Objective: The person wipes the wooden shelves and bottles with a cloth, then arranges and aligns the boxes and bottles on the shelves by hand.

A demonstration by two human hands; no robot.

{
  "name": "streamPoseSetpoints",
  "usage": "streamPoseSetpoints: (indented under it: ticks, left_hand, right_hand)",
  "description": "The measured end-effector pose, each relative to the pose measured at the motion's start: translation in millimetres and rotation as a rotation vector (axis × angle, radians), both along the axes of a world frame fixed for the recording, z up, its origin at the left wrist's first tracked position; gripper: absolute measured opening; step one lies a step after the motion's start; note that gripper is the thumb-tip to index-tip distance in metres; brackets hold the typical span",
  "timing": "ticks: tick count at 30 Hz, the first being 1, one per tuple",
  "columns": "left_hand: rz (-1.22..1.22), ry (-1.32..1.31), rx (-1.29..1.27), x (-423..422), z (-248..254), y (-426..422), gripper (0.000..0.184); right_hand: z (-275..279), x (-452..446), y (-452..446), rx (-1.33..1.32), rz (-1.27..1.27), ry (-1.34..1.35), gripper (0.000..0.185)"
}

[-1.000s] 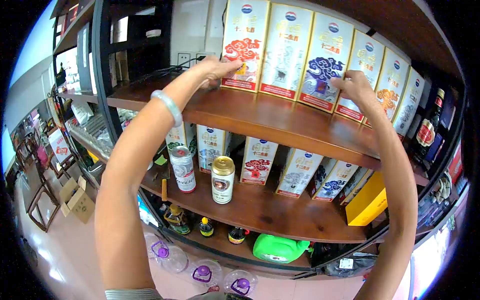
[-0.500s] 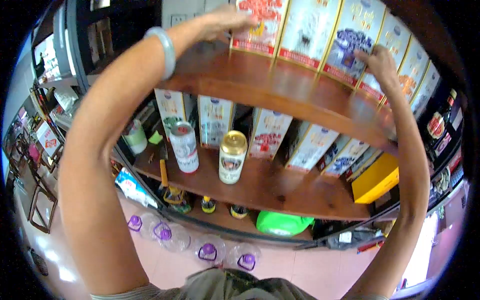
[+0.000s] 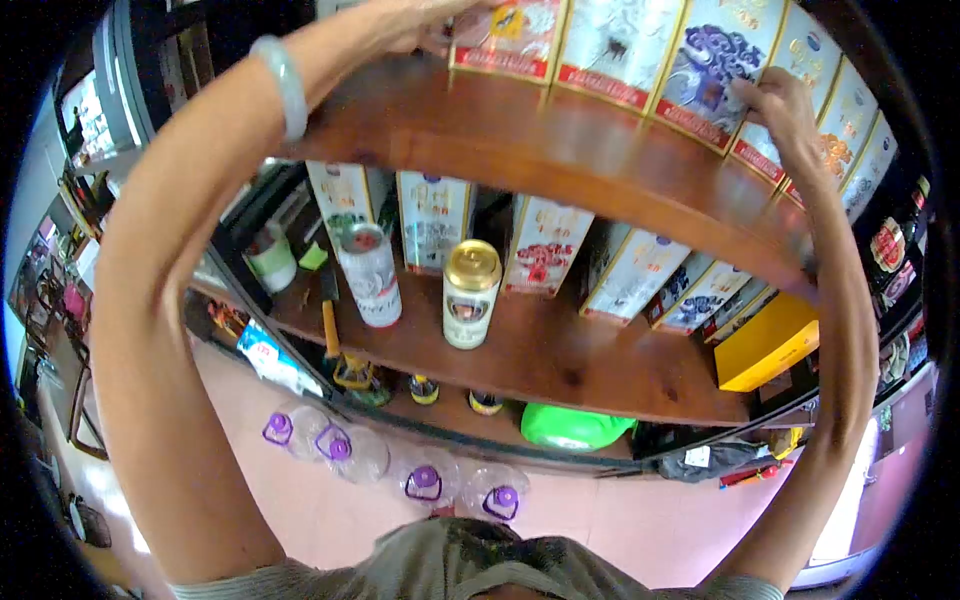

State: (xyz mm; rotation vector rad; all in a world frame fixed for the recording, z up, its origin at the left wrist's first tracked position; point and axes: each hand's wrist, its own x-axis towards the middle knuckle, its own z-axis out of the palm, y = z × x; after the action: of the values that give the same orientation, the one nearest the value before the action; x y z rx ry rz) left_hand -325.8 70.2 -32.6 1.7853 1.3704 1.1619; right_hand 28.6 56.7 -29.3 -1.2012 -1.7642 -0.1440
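Note:
My left hand point(image 3: 425, 20) reaches up to the left end of a row of tall boxes, beside the red-patterned box point(image 3: 510, 45). Most of its fingers are cut off by the top of the view. On the same shelf, my right hand point(image 3: 787, 110) is at the purple-patterned box point(image 3: 705, 75). Its thumb lies against the front of that box, and the fingers bend at its right edge, partly hidden. Between the hands stands a white box point(image 3: 617, 45) with a grey pattern. More boxes point(image 3: 845, 125) continue the row behind my right forearm.
The lower wooden shelf point(image 3: 560, 355) holds a silver can point(image 3: 372, 280), a gold-topped can point(image 3: 470, 295), several similar boxes point(image 3: 548, 245) and a yellow box point(image 3: 768, 343). Clear plastic jugs with purple caps point(image 3: 425, 478) stand on the floor. A green bag point(image 3: 575, 425) sits below.
The view has shifted slightly, with the upper boxes now cut off higher up. My left hand is farther out of the top edge. My right hand stays at the purple-patterned box.

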Motion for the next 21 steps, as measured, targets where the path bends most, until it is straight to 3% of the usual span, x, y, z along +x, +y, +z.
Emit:
streamPoseSetpoints:
  ticks: [1,9,13,15,16,18,21]
  left_hand:
    - [-0.117,0.047,0.107,-26.6,-12.6,24.7,0.045]
    - [0.050,0.018,0.125,-44.9,-11.1,-35.2,0.048]
    - [0.015,0.090,0.204,-51.0,-14.5,-29.1,0.067]
    - [0.062,0.256,0.284,-34.4,-7.5,-56.1,0.083]
    - [-0.012,0.265,0.398,-31.5,-4.5,-54.0,0.094]
    - [0.009,0.248,0.440,-33.5,-7.4,-40.4,0.092]
    - [0.122,0.216,0.472,-36.9,-14.0,-24.6,0.086]
  right_hand:
    - [1.7,-3.7,-2.7,0.015,-0.007,-0.003,0.033]
    - [2.0,-28.8,-16.8,0.123,-0.009,-0.060,0.036]
    - [5.7,-27.8,-18.4,-0.103,0.087,0.068,0.059]
    - [-1.8,-33.1,-18.1,-0.257,0.201,0.237,0.076]
    - [-4.9,-33.0,-15.9,-0.269,0.225,0.161,0.077]
    - [-6.8,-35.1,-15.9,-0.270,0.229,-0.007,0.075]
    - [-8.6,-41.0,-28.1,-0.331,0.272,0.095,0.071]
